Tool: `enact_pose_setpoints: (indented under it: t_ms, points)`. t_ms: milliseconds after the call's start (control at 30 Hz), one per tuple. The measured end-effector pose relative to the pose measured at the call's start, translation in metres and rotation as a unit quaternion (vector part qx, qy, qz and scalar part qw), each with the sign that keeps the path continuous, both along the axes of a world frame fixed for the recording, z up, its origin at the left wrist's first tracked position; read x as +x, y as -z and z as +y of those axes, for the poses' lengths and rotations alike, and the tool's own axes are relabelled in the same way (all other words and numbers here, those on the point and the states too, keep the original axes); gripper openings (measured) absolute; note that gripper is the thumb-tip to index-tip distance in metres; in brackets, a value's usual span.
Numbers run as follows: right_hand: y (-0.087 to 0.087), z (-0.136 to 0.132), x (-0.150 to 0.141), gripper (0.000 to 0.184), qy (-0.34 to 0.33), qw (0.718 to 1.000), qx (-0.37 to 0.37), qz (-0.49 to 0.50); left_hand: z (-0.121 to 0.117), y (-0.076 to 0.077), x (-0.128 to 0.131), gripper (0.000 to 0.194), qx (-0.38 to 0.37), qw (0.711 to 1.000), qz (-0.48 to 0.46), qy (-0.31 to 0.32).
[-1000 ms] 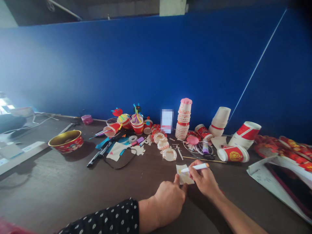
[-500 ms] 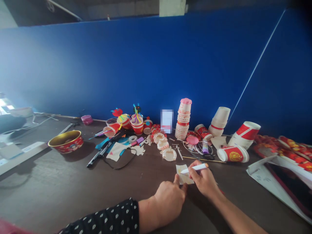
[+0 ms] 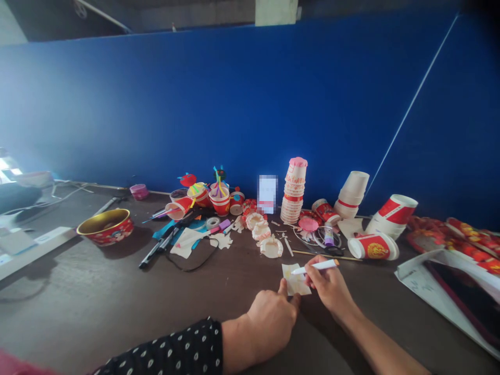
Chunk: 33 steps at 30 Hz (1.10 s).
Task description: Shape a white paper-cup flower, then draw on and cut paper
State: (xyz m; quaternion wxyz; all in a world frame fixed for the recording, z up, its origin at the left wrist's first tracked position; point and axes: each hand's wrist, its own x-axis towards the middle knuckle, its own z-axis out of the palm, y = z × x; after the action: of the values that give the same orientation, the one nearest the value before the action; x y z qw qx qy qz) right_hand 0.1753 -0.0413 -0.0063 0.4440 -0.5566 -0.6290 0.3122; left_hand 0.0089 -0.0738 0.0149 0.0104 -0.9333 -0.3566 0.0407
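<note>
A small piece of pale paper (image 3: 300, 285) with faint yellow marks lies on the dark table. My left hand (image 3: 271, 315) is mostly curled and holds its near edge down, index fingertip and thumb tip on or beside that edge. In my right hand (image 3: 326, 284) is a white marker pen (image 3: 318, 267) with an orange end, pinched between the fingers. Its tip points left over the middle of the paper; whether it touches is too small to tell.
Beyond the paper are pale cut-out rings (image 3: 271, 247), paper scraps and a thin stick (image 3: 328, 255). A cup stack (image 3: 294, 200), a fallen red cup (image 3: 374, 247) and a glue stick (image 3: 328, 237) stand or lie behind. A gold-lined bowl (image 3: 105, 227) is left; a phone (image 3: 464, 297) right.
The marker and my right hand have shifted slightly to the right and up across the paper. My left hand and the paper have stayed in place.
</note>
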Motion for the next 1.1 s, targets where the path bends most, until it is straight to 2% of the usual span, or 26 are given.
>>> enact_pose_setpoints:
  t_ms: [400, 767, 833, 933, 1100]
  points:
    - [-0.0056, -0.0029, -0.0008, 0.024, -0.005, 0.993, 0.037, -0.112, 0.0003, 0.0012, 0.0002, 0.040, -0.001, 1.000, 0.006, -0.004]
    - [-0.0028, -0.0016, 0.0012, 0.021, -0.004, 0.994, 0.039, -0.103, 0.0001, -0.0027, -0.0001, 0.041, -0.010, 1.000, -0.005, -0.008]
    - [-0.0013, -0.0006, 0.0012, 0.021, -0.004, 0.996, 0.034, -0.080, 0.0000, -0.0027, 0.0003, 0.041, -0.012, 1.000, -0.005, -0.011]
    - [-0.0002, 0.0004, -0.0001, 0.023, 0.015, 1.000, 0.011, 0.014, 0.0000, -0.0021, 0.0007, 0.040, -0.011, 1.000, -0.010, -0.019]
    - [-0.0063, -0.0034, -0.0041, 0.024, 0.044, 0.990, -0.003, 0.131, 0.0002, -0.0010, 0.0002, 0.036, 0.001, 0.999, -0.037, -0.027]
